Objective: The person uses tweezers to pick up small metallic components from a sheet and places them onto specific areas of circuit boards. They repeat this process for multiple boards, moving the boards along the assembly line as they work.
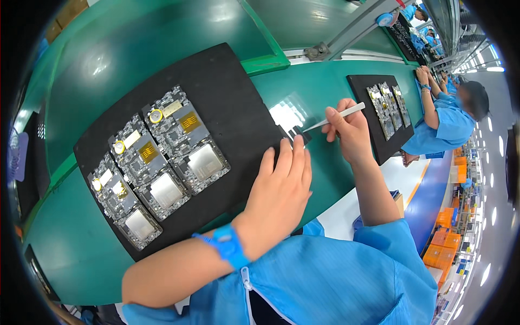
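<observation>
My left hand (281,184) lies palm down over the right edge of a black foam mat (238,108). Its fingers are stretched out, with the tips touching a small black piece with white strips (295,135). White tweezers (341,116) are pinched in my right hand (351,132), their points angled down and left to that small piece. Whether the points grip it I cannot tell. Three circuit boards (176,132) with silver metal covers, amber patches and round yellow-rimmed parts lie on the mat, left of my hands.
A second black mat (374,143) with several boards (387,111) lies right of my right hand on the green bench (330,70). A seated person in blue (447,119) is beyond it. Raised green edging (265,64) and a metal rail (352,32) run along the far side.
</observation>
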The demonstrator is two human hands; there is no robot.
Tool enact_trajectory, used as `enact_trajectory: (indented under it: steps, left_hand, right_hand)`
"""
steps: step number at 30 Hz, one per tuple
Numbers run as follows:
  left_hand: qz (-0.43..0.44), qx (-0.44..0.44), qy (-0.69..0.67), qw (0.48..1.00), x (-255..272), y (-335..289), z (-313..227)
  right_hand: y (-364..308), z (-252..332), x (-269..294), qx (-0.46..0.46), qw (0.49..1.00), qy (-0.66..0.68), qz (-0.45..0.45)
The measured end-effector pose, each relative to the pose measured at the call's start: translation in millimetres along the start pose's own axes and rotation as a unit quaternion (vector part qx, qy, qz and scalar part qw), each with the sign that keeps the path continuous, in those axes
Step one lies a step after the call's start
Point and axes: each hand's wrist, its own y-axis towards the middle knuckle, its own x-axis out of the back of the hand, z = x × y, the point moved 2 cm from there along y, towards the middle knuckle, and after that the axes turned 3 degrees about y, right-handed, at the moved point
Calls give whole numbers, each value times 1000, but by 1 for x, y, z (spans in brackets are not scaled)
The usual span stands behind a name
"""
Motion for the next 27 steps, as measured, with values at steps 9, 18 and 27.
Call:
enact_trajectory:
  steps: [9,18,27]
  left_hand:
    - [-12,23,-15,1000,-33,21,-1]
    - [-32,24,-31,999,-33,29,-1]
    - [-30,98,-40,994,54,-70,12]
  right_hand:
    - [9,-6,17,-26,999,-26,29]
    - [11,-6,18,17,999,33,31]
    - [-20,30,-63,34,982,183,8]
